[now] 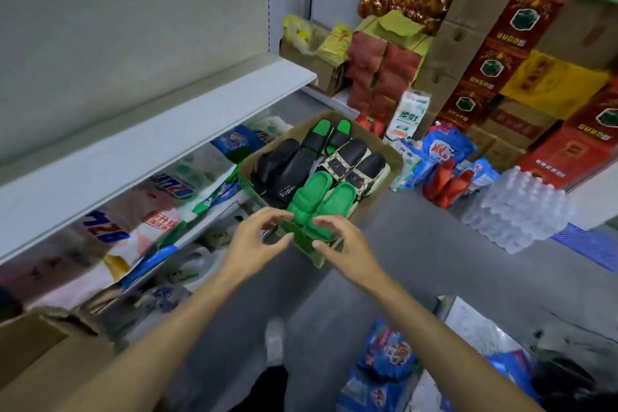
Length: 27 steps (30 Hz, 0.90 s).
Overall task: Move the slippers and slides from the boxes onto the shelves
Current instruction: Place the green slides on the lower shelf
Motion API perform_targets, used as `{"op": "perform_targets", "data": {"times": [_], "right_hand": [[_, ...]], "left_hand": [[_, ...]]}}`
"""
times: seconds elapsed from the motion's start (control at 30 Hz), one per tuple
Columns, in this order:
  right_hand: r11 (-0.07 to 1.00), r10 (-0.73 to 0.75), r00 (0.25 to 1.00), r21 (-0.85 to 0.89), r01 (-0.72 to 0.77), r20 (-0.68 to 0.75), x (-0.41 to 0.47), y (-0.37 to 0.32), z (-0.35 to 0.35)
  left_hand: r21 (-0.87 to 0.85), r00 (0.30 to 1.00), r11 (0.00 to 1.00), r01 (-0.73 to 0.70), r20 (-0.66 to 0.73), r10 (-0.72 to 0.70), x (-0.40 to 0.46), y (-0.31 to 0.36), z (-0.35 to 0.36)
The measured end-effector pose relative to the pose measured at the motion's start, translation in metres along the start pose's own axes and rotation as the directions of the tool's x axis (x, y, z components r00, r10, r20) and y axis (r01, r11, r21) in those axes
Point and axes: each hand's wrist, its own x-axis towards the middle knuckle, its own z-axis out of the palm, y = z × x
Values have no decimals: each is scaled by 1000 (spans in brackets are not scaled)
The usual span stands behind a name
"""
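Green slides (312,202) lie at the near end of a cardboard box (393,157) in the middle of the frame, beside black slippers (284,167) and a black-and-cream pair (354,160). Both hands hover just over the box's near edge, left hand (255,244) and right hand (344,247) with fingers loosely curled, grasping nothing. A white shelf (150,144) runs across the left.

Bare forearms, no sleeves; dark trousers (267,385); pale shoe (275,341).
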Motion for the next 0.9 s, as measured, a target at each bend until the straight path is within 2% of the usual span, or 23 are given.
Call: {"op": "perform_targets", "data": {"times": [0.13,0.33,0.4,0.5,0.6,0.67,0.8,0.83,0.9], "right_hand": [[1000,19,1000,-13,-19,13,52,40,-13],[992,109,991,-77,-103,83,126,91,-28],[982,170,981,-104,-161,92,149,114,-31],[935,333,938,-165,-315,96,181,156,-31],[837,533,840,-212,-505,105,207,206,-24],[747,657,748,-203,-633,88,218,239,-17],[583,807,575,-19,-812,135,230,284,-4],[561,816,551,-13,-827,175,230,294,-1],[577,793,562,7,-817,235,228,318,6]], "left_hand": [[-19,999,1000,15,34,-14,56,-31,23],[-16,982,993,115,152,-111,134,-84,61],[25,970,987,158,183,-160,155,-98,74],[58,925,952,302,223,-307,179,-131,96],[162,848,882,442,246,-470,201,-168,119],[214,767,806,552,249,-592,212,-191,135],[168,572,599,783,184,-799,225,-226,162],[139,538,561,816,169,-826,226,-235,170],[116,463,483,868,160,-872,225,-255,188]]}}
